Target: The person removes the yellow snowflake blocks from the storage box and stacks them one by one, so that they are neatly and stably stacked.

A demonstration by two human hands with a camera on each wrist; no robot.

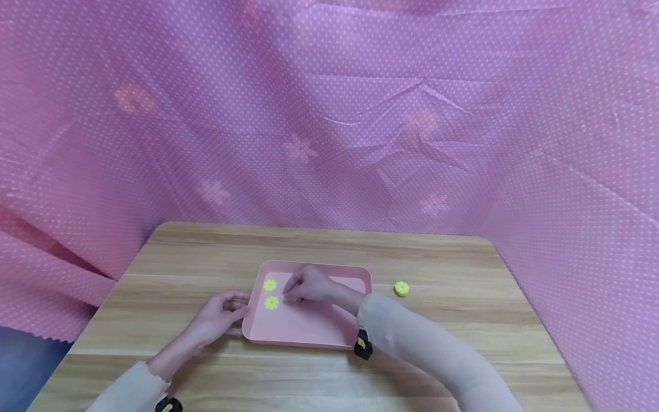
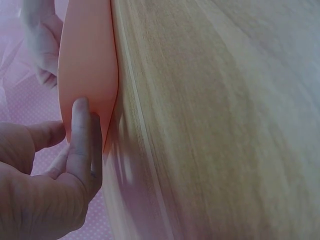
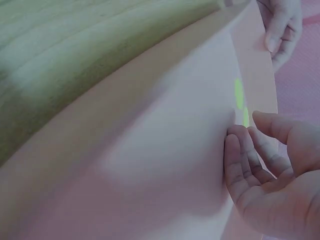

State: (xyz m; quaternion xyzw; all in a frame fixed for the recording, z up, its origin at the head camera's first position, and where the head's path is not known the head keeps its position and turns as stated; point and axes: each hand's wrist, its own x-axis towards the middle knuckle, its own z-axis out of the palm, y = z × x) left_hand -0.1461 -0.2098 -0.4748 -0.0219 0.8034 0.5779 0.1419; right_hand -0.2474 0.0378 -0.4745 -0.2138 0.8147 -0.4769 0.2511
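A shallow pink tray [image 1: 309, 345] lies on the wooden table. Inside it, near the left side, two flat yellow flower-like pieces [image 1: 271, 302] sit one behind the other. My left hand [image 1: 218, 315] rests at the tray's left edge; in the left wrist view, extended fingers [image 2: 80, 130] touch the outer wall and the thumb meets the rim. Over the tray floor, just right of the yellow pieces, is my right hand [image 1: 311, 284]. Its fingers bend loosely, with the thumb apart, and no object shows between them in the right wrist view [image 3: 272, 170].
Right of the tray, a thicker yellow round piece [image 1: 401, 288], perhaps a small stack, lies on the table [image 1: 437, 263]. Pink dotted cloth [image 1: 329, 143] hangs behind and at both sides. Dark bands [image 1: 362, 344] are on both wrists.
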